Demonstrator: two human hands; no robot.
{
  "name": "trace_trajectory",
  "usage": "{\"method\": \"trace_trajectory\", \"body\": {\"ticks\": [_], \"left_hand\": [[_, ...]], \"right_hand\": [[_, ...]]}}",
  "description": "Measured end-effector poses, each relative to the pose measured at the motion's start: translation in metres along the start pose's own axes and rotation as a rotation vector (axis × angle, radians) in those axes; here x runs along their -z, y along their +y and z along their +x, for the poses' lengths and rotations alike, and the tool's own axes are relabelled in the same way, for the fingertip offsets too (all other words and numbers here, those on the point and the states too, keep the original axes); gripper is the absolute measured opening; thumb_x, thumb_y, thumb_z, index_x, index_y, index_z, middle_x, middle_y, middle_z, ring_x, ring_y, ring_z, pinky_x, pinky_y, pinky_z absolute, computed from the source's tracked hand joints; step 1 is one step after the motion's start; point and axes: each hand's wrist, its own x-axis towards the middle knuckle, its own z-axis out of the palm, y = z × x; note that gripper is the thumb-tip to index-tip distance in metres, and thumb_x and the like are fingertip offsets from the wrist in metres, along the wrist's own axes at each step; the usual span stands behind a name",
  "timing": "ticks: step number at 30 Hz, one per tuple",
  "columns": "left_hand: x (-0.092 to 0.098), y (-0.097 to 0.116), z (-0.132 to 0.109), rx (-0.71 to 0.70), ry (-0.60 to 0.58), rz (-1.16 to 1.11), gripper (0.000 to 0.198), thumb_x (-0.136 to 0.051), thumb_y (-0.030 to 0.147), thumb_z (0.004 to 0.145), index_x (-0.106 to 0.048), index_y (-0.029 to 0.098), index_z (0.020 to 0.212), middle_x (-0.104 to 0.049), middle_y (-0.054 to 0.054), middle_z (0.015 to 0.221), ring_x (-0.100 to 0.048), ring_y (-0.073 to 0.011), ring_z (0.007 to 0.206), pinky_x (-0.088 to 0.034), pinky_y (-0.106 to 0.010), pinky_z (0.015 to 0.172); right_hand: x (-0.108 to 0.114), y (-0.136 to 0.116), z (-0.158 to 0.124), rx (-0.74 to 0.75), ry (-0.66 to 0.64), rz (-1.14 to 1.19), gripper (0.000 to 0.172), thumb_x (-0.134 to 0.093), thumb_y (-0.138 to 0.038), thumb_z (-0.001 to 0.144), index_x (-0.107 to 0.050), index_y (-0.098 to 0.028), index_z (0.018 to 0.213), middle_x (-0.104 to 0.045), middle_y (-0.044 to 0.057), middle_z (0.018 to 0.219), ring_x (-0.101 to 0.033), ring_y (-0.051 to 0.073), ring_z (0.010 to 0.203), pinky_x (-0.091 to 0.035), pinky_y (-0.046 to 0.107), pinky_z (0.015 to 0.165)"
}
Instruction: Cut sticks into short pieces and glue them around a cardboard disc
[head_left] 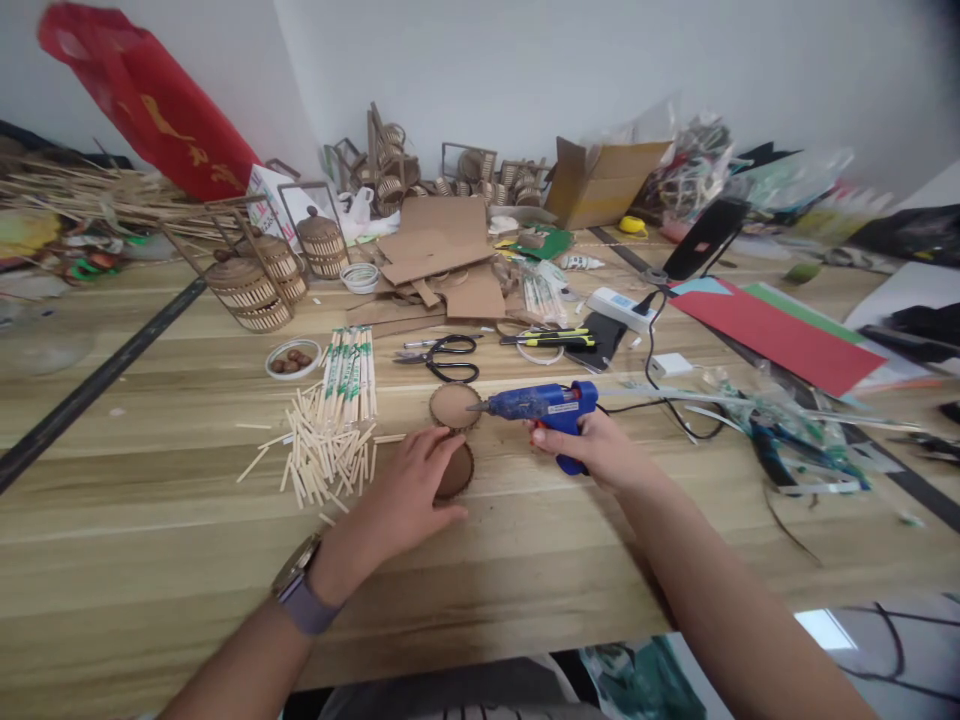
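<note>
A blue hot glue gun (536,402) is gripped in my right hand (600,450), its nozzle pointing left. The tip reaches over the right side of a round cardboard disc (452,405) with a ridged rim, lying flat on the table. Just below it lies a second, darker cardboard disc (457,475). My left hand (409,490) is over this nearer disc's left side, fingers stretched and thumb apart, hiding part of it. Left of that hand is a loose heap of short wooden sticks (326,450), with paper-wrapped chopsticks (349,375) behind.
Black-handled scissors (450,358), a utility knife (559,338) and a phone (596,342) lie beyond the discs. A bowl of brown balls (292,359) stands left. Small lantern-like baskets (251,295) and cardboard sheets (442,240) are at the back. A cable (656,400) runs right.
</note>
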Motion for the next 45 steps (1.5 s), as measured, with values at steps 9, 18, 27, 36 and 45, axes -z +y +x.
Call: {"method": "trace_trajectory", "body": {"ticks": [9,18,27,36,45], "left_hand": [[-0.002,0.001,0.016,-0.032,-0.021,0.097,0.060,-0.070,0.024,0.072,-0.052,0.019,0.130,-0.052,-0.015,0.135,-0.045,-0.0353,0.128,-0.038,-0.053,0.108],[-0.002,-0.013,0.037,-0.032,0.018,-0.005,0.060,-0.068,0.024,0.074,-0.051,0.017,0.131,-0.050,-0.018,0.138,-0.047,-0.0342,0.129,-0.038,-0.053,0.108],[0.002,-0.031,0.021,-0.051,0.032,-0.042,0.077,-0.078,0.026,0.066,-0.047,0.017,0.136,-0.046,-0.020,0.144,-0.041,-0.0365,0.134,-0.033,-0.055,0.111],[0.004,-0.027,0.018,-0.052,0.067,-0.056,0.067,-0.070,0.021,0.070,-0.049,0.021,0.134,-0.052,-0.013,0.135,-0.046,-0.0335,0.126,-0.038,-0.054,0.107],[0.008,-0.033,0.011,-0.004,0.127,-0.053,0.065,-0.067,0.021,0.072,-0.048,0.020,0.134,-0.050,-0.015,0.136,-0.047,-0.0338,0.126,-0.038,-0.053,0.108]], "right_hand": [[-0.010,-0.007,-0.003,-0.051,-0.030,-0.025,0.040,-0.082,-0.047,0.052,-0.062,-0.018,0.071,-0.052,-0.003,0.060,-0.042,0.011,0.053,-0.033,0.024,0.047],[-0.009,-0.002,0.003,0.032,-0.031,-0.027,0.036,-0.080,-0.047,0.057,-0.067,-0.019,0.075,-0.066,0.002,0.074,-0.057,0.016,0.068,-0.045,0.029,0.062],[-0.014,0.000,0.002,-0.017,-0.157,-0.116,0.038,-0.077,-0.051,0.063,-0.061,-0.017,0.073,-0.050,-0.005,0.057,-0.039,0.009,0.049,-0.030,0.023,0.046],[-0.013,0.015,0.005,-0.087,-0.039,-0.015,0.046,-0.079,-0.057,0.059,-0.060,-0.018,0.073,-0.056,0.000,0.063,-0.045,0.011,0.053,-0.034,0.024,0.046],[-0.013,0.013,0.001,0.014,-0.194,-0.164,0.039,-0.073,-0.052,0.070,-0.071,-0.017,0.087,-0.063,0.004,0.072,-0.050,0.014,0.060,-0.039,0.025,0.051]]}}
